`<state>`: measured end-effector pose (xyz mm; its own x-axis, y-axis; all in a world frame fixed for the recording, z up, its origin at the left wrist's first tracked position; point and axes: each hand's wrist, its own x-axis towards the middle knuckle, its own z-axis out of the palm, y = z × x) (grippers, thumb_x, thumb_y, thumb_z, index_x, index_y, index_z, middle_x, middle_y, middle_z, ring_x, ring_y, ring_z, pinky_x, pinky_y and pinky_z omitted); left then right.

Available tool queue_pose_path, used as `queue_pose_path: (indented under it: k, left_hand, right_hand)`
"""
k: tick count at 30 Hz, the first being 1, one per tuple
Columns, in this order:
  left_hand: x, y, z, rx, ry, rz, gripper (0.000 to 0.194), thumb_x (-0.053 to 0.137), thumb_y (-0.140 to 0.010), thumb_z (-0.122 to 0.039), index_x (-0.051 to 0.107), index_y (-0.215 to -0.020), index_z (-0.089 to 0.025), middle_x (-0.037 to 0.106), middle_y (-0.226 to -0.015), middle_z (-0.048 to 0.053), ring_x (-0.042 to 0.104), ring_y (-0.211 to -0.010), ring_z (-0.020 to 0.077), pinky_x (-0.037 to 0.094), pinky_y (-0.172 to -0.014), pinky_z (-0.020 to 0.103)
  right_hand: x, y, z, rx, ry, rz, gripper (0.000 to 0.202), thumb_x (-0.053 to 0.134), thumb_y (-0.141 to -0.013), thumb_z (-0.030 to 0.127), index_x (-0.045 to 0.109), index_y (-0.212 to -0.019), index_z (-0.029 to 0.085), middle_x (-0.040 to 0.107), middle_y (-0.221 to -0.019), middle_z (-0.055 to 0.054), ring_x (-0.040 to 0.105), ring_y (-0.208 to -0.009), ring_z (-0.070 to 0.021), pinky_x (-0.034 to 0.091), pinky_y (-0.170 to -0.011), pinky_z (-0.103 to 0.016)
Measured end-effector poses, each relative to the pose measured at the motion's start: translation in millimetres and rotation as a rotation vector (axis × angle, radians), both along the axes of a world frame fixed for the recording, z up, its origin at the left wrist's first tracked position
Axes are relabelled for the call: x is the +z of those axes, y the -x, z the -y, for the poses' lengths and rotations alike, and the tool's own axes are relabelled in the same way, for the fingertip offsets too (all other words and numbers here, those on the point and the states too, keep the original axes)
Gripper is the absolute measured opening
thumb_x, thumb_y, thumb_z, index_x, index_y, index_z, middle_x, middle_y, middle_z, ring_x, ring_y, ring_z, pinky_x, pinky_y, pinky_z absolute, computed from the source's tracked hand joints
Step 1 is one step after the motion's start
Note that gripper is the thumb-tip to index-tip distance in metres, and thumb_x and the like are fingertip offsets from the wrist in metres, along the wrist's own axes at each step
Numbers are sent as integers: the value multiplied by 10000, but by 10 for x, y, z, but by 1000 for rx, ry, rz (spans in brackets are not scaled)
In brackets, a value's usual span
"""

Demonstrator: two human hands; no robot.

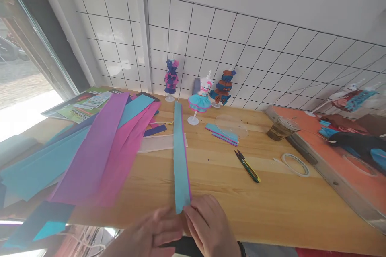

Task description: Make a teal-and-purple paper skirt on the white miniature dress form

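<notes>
A long turquoise strip [180,152] with a thin magenta edge, paper or cloth, lies lengthwise on the wooden table [271,200]. My right hand [209,223] pinches its near right corner between thumb and fingers. Just left of that end is my left hand [153,229], slightly blurred, its fingers stretched out and apart. Whether those fingertips touch the strip I cannot make out. Beyond the far end stands a small dress form [200,98] in a turquoise skirt with magenta trim. Shorter turquoise and magenta strips [222,133] lie to its right.
Wide purple, pink and turquoise sheets [99,144] spread over the left side. Thread snips [247,166], a tape roll [295,164] and a plastic cup [282,128] lie or stand to the right. An orange-topped case [325,148] borders the table. Two more dressed forms [171,78] stand behind.
</notes>
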<state>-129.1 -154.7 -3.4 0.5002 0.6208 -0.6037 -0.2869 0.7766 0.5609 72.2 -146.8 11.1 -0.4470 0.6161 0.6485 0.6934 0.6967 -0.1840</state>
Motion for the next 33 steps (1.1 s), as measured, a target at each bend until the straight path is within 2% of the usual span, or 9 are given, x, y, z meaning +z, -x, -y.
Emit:
queue_pose_path:
  k: [3, 5, 8, 11, 14, 16, 18, 23, 33]
  left_hand:
    - [299, -430, -317, 12, -5, 215, 389, 675, -699, -472, 686, -902, -140, 690, -936, 111, 641, -854, 221, 488, -820, 357]
    - [348, -609, -442, 78, -8, 183, 224, 697, -715, -333, 684, -820, -136, 699, -837, 79, 638, -750, 164, 496, -762, 297]
    - [310, -725, -560, 66, -42, 96, 183, 714, -691, -252, 688, -761, -85, 709, -807, 120, 651, -777, 196, 497, -743, 286]
    - [260, -764, -639, 83, -61, 78, 190, 717, -682, -238, 697, -783, -79, 715, -839, 136, 651, -860, 233, 486, -816, 323]
    - [221, -803, -671, 85, -70, 60, 217, 743, -653, -258, 701, -788, -94, 716, -828, 121, 651, -845, 227, 486, -798, 315]
    - [205, -835, -671, 72, -88, 37, 239, 768, -616, -273, 700, -766, -99, 712, -795, 106, 649, -769, 207, 492, -725, 292]
    - [205, -863, -666, 59, -117, 6, 257, 788, -582, -276, 694, -738, -96, 701, -742, 87, 632, -672, 177, 482, -657, 270]
    - [246, -884, -688, 45, -186, -14, 262, 786, -561, -300, 652, -649, -93, 666, -621, 64, 586, -540, 158, 447, -559, 275]
    - [334, -919, -807, 67, -162, -97, 245, 745, -618, -305, 595, -660, -116, 659, -588, 55, 604, -556, 160, 468, -557, 267]
  right_hand:
    - [19, -28, 21, 5, -6, 15, 166, 457, -833, 63, 602, -875, 131, 608, -654, -76, 520, -582, -169, 420, -533, -301]
    - [-7, -64, 47, 20, 12, 13, 165, 472, -832, 73, 606, -903, 138, 607, -652, -70, 516, -579, -166, 433, -532, -298]
    - [-72, -148, 99, -7, 125, -184, 211, 470, -855, 119, 594, -1015, 178, 616, -754, -77, 548, -656, -169, 469, -582, -293]
    - [-108, -254, 121, -164, 391, -550, 201, 433, -901, 243, 603, -1002, 208, 618, -876, -95, 585, -783, -182, 492, -676, -292]
    - [-102, -330, 83, -288, 842, -807, 324, 453, -876, 462, 605, -909, 179, 602, -679, -51, 561, -577, -151, 452, -511, -247]
    - [-102, -336, 40, -258, 1125, -906, 459, 425, -842, 582, 588, -853, 153, 526, -503, 6, 446, -391, -97, 336, -377, -207]
    - [-119, -307, -1, -195, 1272, -969, 520, 421, -805, 647, 559, -771, 146, 466, -414, 42, 348, -312, -57, 248, -337, -181]
    - [-202, -231, -61, -157, 1387, -1060, 519, 569, -672, 678, 487, -602, 170, 367, -317, 87, 284, -261, -36, 202, -301, -166]
    - [-209, -290, -76, -123, 1421, -1094, 468, 657, -637, 608, 503, -606, 167, 384, -331, 93, 289, -262, -29, 216, -292, -162]
